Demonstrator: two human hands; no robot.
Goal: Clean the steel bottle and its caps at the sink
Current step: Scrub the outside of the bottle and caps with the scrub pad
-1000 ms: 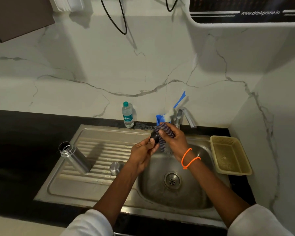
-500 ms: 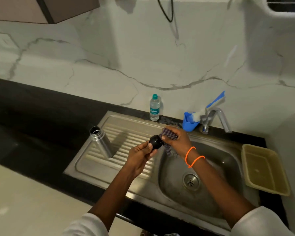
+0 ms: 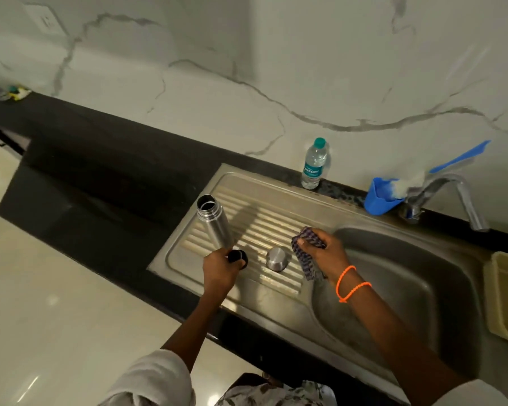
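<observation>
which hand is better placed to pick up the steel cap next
Probably the right hand: it hovers right beside the steel cap on the drainboard, though it grips the cloth. The left hand is farther off and holds the black cap.

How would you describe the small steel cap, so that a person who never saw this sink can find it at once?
Start at the ribbed draining board left of the sink basin. The steel cap lies on its ribs, between the two hands, apart from both. Unlike the tall open steel bottle and the black cap held in the left hand, it is a low, shiny dome.
</observation>
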